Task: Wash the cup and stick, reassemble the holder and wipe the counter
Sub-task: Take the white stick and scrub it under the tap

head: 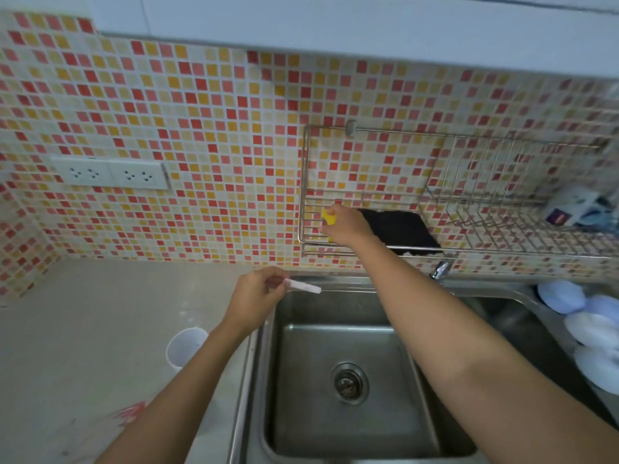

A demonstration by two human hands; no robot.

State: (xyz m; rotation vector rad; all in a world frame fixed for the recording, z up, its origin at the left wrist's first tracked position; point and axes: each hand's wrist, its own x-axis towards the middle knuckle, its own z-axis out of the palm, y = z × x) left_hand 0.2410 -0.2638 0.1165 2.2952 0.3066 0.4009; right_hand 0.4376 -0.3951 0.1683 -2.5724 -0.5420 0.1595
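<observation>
stick (303, 287): thin, white, roughly level, pinched at one end in left hand (256, 293), free end out over the sink's back-left corner. cup (185, 345): white, upright, mouth open, on the desk (100, 313) just left of the sink, part-hidden by the forearm.

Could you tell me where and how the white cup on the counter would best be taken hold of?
Probably by its side wall near the rim, coming from above. The cup stands upright and open-topped on the counter, and the left forearm crosses its right side.
</observation>
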